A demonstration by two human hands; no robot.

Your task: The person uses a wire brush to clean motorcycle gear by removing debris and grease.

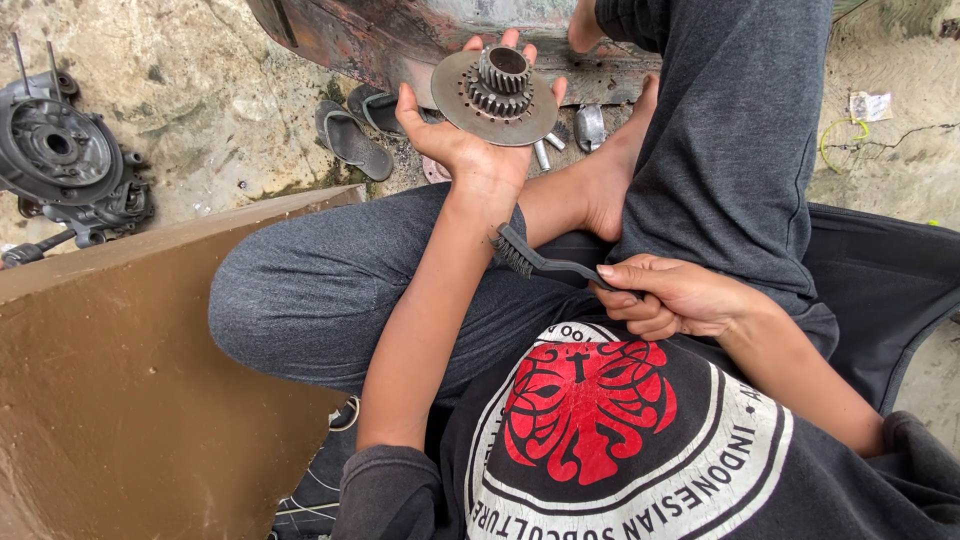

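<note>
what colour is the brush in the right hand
Black, handle and bristles alike; the brush in the right hand shows in the head view.

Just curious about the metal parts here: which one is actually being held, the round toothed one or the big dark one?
The round toothed gear disc, resting in the left hand. The big dark engine casing lies untouched on the ground at far left.

I sat outdoors in a rough roadside repair yard: bare cracked concrete ground (200, 90), a greasy engine casing (65, 165) lying on it, worn sandals (350, 135) nearby, loose metal parts (575, 130) beside a rusted metal body (380, 40).
</note>
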